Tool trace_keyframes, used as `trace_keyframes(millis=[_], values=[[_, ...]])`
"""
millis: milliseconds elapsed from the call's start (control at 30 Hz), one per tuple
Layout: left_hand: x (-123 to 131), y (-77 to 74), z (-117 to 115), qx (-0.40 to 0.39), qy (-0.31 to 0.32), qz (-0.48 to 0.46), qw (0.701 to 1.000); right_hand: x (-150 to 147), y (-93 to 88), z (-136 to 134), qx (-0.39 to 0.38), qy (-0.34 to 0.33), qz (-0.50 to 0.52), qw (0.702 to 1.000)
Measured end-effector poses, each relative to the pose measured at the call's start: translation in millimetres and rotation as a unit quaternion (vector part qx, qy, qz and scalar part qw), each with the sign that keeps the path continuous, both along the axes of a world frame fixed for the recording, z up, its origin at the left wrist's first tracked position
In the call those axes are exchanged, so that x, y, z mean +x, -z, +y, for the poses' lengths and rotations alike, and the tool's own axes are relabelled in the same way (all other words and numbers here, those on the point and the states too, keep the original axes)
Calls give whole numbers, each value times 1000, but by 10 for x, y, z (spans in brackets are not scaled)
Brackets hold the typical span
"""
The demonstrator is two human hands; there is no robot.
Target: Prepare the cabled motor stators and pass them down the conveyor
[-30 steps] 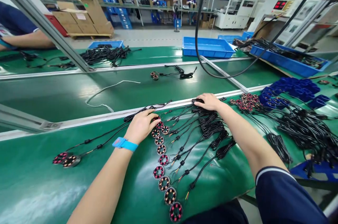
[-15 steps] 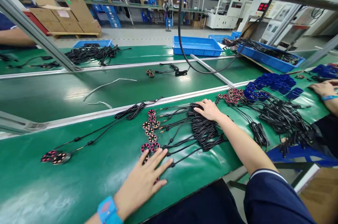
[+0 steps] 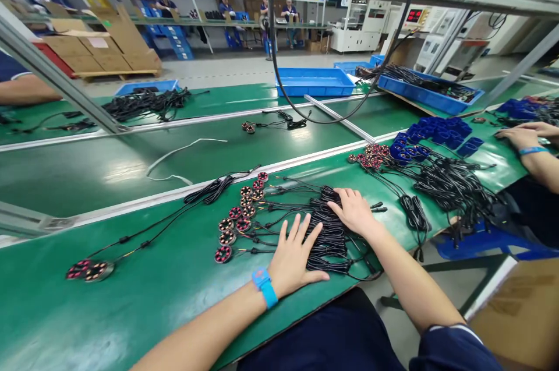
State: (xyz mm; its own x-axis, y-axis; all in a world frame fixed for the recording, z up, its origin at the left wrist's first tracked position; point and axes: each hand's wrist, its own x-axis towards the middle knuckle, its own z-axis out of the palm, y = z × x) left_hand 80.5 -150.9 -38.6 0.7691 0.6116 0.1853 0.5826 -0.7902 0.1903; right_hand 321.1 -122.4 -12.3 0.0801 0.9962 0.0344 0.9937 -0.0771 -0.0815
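On the green bench top lies a row of bundled black cables (image 3: 328, 237), each running left to a small round motor stator with copper and pink windings (image 3: 223, 254). My left hand (image 3: 296, 257), with a blue wrist strap, rests spread over the cable leads and the left side of the bundles. My right hand (image 3: 354, 211) lies on the upper right of the same bundles, fingers stretched out. Neither hand grips anything. Two more stators (image 3: 98, 271) with their own cable bundle (image 3: 209, 190) lie apart on the left.
To the right sit stators with blue covers (image 3: 445, 132) and more black cables (image 3: 454, 182). A co-worker's hands (image 3: 522, 137) are at far right. Blue trays (image 3: 314, 82) stand beyond the channel, where a white strip (image 3: 159, 161) lies. A black cable loop (image 3: 273, 27) hangs overhead.
My left hand has moved right and up, from the stators onto the cables. My right hand has shifted slightly down the bundles. The view has turned a little.
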Motion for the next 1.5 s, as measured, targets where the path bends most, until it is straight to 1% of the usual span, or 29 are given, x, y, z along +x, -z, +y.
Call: trace_keyframes(millis=[33,100,233,300,400,500,567,600,633,667,733,800,833,867,900,933,967,1000,1100,1200,1267,1333,1400,1433,1500], values=[[115,30,24,-23,3,-5,1000,16,3,-26,-1,-3,2,1000],[261,48,112,-59,22,-15,998,70,9,-81,2,-3,0,1000],[451,-3,306,-101,92,-11,991,286,20,-246,22,24,-24,999],[597,-13,390,-114,132,-6,985,437,22,-367,33,42,-50,997],[926,23,500,-122,191,-17,974,675,-2,-585,40,81,-101,991],[1319,61,562,-118,253,-29,960,892,-69,-813,33,141,-146,979],[1502,28,560,-103,282,-25,953,990,-121,-949,37,174,-156,972],[1532,-11,548,-88,286,-23,954,1011,-143,-1008,50,182,-154,970],[1507,-64,531,-69,282,-22,957,1007,-159,-1060,69,183,-148,970],[1422,-123,512,-48,266,-22,963,977,-167,-1104,91,173,-139,971],[1090,-232,485,-10,202,-24,979,839,-156,-1163,124,114,-118,979],[644,-282,494,0,70,-15,997,639,-110,-1179,124,24,-97,987],[433,-277,516,0,0,-7,1000,539,-78,-1171,116,-15,-91,989],[257,-255,550,-6,-51,-2,999,453,-44,-1157,107,-40,-86,990],[131,-220,593,-26,-76,2,997,385,-11,-1139,98,-49,-84,990],[63,-180,644,-49,-82,1,995,342,19,-1123,90,-46,-82,991],[53,-140,702,-71,-76,-4,995,322,45,-1111,83,-38,-81,993],[94,-105,768,-91,-63,-11,994,323,65,-1107,78,-27,-80,993],[415,-58,1021,-122,-14,-31,992,423,104,-1132,76,-3,-84,994],[833,-76,1323,-129,35,-21,991,608,120,-1159,95,32,-105,989],[1114,-94,1498,-120,67,-12,990,757,118,-1147,108,65,-123,984],[1390,-99,1624,-98,100,-8,990,914,102,-1110,114,95,-138,979],[1640,-89,1708,-76,125,-9,989,1062,78,-1065,115,112,-143,977],[1744,-80,1747,-76,131,-9,988,1124,66,-1044,122,114,-142,976],[1888,-66,1853,-102,130,-5,986,1205,51,-1012,146,111,-138,973]])
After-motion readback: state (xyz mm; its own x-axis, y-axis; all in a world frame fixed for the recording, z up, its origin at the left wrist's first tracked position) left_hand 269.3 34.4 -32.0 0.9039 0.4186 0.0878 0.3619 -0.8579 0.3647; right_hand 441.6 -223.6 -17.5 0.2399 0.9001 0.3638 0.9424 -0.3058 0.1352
